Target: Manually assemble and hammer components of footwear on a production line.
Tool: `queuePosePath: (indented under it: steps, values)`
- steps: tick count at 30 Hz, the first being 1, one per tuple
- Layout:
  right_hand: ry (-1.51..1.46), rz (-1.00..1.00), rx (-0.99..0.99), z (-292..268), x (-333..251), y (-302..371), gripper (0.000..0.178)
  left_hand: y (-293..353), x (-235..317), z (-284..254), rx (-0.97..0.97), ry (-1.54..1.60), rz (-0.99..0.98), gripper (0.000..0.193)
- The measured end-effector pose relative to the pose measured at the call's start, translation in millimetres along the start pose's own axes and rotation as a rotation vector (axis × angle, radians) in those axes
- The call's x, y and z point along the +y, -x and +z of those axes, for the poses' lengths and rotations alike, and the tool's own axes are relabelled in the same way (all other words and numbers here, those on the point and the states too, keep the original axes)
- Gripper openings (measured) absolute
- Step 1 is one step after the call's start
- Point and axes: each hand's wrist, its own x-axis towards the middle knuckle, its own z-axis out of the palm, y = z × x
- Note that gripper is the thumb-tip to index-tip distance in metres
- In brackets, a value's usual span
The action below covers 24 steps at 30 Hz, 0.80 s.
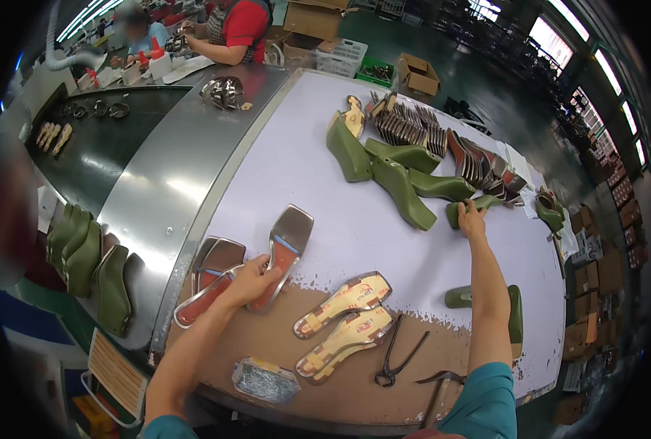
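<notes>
My left hand (251, 282) is closed on a shoe sole (289, 245) with a dark, square toe and a reddish-brown middle, held at a slant over the table. More soles of the same kind (223, 256) lie just beside and under that hand. At the far right, my right hand (472, 218) has its fingers curled over a green shoe last (454, 214). Several other green lasts (398, 190) lie in a loose group to its left. Two pale insoles with brown edges (343, 301) rest side by side between my forearms.
Pincers (390, 366) and a hammer (436, 399) lie near the front edge, beside a plastic-wrapped bundle (265, 380). Stacked soles (409, 128) stand at the back. A metal-edged conveyor (171, 175) runs along the left, with green lasts (113, 293) on it. Two people work beyond.
</notes>
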Motion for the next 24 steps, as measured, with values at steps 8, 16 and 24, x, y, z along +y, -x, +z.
queuePosePath:
  steps: [8, 16, 24]
  values:
    - [0.258, -0.280, 0.175, 9.0, 30.7, 27.5, 0.045, -5.8, -3.3, -5.0, 0.112, -0.384, 0.074, 0.029]
    - [0.215, -0.442, -0.243, -90.3, 43.4, 124.8, 0.042, 37.7, -11.0, -90.7, 0.294, -0.142, -0.034, 0.018]
    - [0.045, -0.540, 0.160, -40.3, -80.6, 7.9, 0.054, -26.3, -21.6, 9.5, 0.234, 0.424, 0.008, 0.026]
